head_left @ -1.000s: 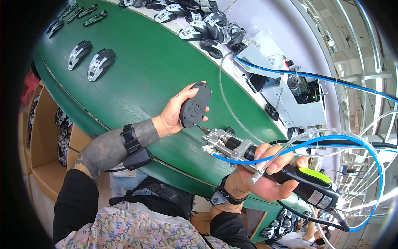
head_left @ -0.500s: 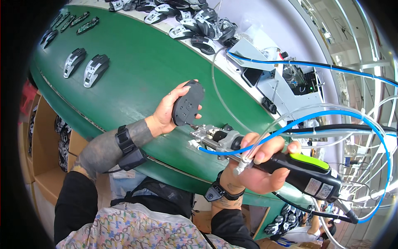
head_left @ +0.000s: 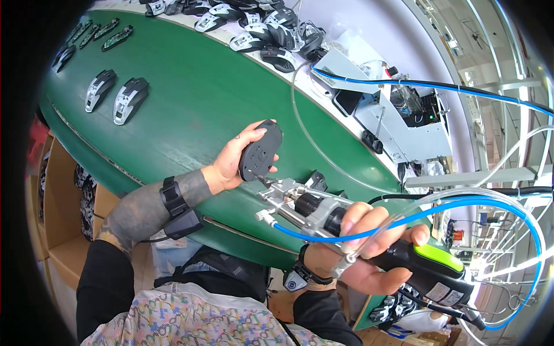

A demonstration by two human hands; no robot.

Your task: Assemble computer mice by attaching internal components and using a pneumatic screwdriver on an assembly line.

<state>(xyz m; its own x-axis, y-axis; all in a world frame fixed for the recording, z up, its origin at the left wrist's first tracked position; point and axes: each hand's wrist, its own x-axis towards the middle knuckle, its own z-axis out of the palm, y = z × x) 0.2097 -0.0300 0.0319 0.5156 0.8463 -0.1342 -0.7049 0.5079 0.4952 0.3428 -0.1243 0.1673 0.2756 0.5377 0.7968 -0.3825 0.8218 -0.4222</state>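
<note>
A black computer mouse (head_left: 262,150) is gripped in my left hand (head_left: 227,162), its flat underside turned toward me and my fingers curled round its edges. My right hand (head_left: 369,254) is wrapped round an electric screwdriver (head_left: 416,266), black with a lime-green strip. Its metal screw-feed nose (head_left: 300,202) points left, and the tip meets or nearly meets the lower end of the mouse; actual contact is too small to tell. Blue and clear hoses loop from the tool to the right. Partly hidden behind the nose, a dark part (head_left: 316,180) lies on the green table.
Two grey-and-black mouse shells (head_left: 130,101) lie on the green mat (head_left: 190,86) at left, near several circuit boards (head_left: 117,38). More mouse shells are heaped along the back shelf (head_left: 277,34). A grey machine (head_left: 412,135) stands at back right. Cardboard boxes (head_left: 66,225) sit below left.
The screwdriver's handle has dropped slightly and shifted right, and its blue hose sags lower. The mouse sits slightly lower in view, still in my left hand, with the tip still at its lower end.
</note>
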